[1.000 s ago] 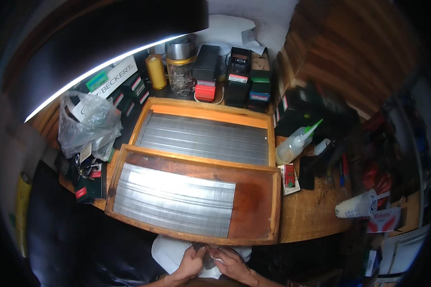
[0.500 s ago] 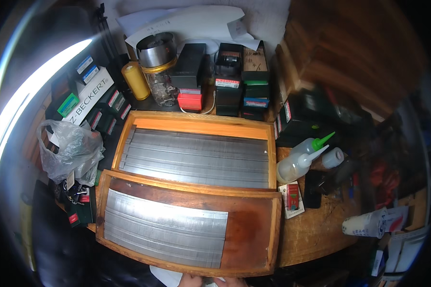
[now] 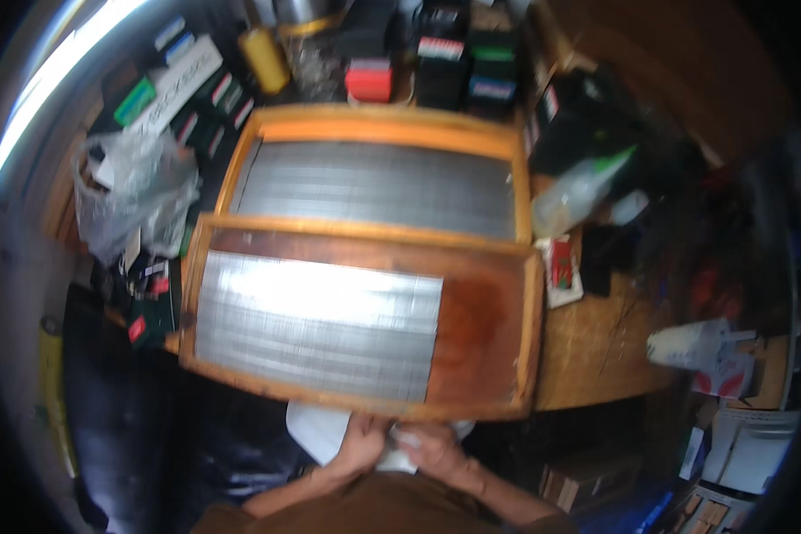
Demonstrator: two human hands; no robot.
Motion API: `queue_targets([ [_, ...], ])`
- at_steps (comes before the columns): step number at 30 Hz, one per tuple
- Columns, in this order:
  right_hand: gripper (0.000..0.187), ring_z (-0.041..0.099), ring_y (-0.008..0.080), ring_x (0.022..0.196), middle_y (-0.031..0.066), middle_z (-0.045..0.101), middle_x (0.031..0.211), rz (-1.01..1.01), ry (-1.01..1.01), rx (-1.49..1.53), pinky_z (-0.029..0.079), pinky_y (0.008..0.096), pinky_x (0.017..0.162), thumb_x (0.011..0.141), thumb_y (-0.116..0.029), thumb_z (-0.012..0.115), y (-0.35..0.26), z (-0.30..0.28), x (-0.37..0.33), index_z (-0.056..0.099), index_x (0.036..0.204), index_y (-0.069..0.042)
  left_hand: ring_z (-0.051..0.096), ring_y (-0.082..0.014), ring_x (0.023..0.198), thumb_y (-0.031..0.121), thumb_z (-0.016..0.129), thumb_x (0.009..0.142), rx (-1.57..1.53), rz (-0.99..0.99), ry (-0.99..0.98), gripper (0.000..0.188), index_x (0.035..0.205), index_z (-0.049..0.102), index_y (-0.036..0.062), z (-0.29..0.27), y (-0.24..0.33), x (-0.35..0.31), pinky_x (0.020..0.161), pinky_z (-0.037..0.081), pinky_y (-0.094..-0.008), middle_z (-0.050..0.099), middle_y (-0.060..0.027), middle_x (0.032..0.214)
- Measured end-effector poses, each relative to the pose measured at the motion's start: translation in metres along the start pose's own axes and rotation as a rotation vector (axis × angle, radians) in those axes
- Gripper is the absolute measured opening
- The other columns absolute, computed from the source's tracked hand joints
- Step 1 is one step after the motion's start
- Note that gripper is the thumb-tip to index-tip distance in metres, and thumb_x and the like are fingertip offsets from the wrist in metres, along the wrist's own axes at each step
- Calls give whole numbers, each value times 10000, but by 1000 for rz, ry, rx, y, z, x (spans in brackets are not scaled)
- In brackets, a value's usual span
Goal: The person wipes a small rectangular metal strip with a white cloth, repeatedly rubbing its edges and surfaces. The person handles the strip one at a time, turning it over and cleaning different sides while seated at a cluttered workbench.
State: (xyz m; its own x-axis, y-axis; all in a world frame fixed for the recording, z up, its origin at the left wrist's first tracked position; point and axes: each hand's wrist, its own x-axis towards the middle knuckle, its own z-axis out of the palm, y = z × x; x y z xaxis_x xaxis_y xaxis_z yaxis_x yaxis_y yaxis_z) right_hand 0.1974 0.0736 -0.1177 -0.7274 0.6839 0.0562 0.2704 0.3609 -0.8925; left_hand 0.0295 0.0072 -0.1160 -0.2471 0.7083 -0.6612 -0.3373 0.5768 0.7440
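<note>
Frame blurred by head motion. I saw both hands low at the front edge of the desk (image 3: 596, 356), close together over a white cloth (image 3: 316, 432) on the lap. Left hand (image 3: 362, 442) and right hand (image 3: 430, 445) were curled, fingers pinched on something small between them; I could not tell what. Just above them lay the near wooden tray (image 3: 485, 325), holding rows of thin metal strips (image 3: 316, 325) on its left part. A second wooden tray (image 3: 378, 120) touched it behind. Squeeze bottle (image 3: 578, 191) and paper cup (image 3: 690, 343) stood to the right.
</note>
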Motion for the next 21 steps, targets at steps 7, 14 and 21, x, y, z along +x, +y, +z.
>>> queue_targets([
  [7, 203, 687, 355, 874, 160, 715, 957, -218, -39, -95, 552, 414, 809, 778, 54, 740, -43, 1, 11, 714, 978, 26, 674, -210, 1031, 48, 420, 1108, -378, 83, -166, 245, 1194, 618, -69, 2, 8, -4, 955, 524, -341, 719, -154, 1086],
  [14, 198, 714, 336, 812, 133, 745, 912, -69, 203, -229, 567, 405, 768, 767, 99, 754, -15, -17, 7, 739, 941, 8, 708, -285, 1066, 104, 418, 1135, -472, -31, -169, 268, 1197, 577, -103, -3, 15, -4, 987, 583, -379, 701, -238, 1182],
  [21, 218, 624, 237, 784, 99, 691, 897, -471, -104, -444, 500, 351, 720, 766, 20, 721, -47, -4, 15, 718, 983, -1, 693, -309, 1110, 95, 396, 1139, -404, -61, -217, 247, 1204, 551, -85, -6, 26, -2, 1015, 568, -414, 698, -249, 1164],
])
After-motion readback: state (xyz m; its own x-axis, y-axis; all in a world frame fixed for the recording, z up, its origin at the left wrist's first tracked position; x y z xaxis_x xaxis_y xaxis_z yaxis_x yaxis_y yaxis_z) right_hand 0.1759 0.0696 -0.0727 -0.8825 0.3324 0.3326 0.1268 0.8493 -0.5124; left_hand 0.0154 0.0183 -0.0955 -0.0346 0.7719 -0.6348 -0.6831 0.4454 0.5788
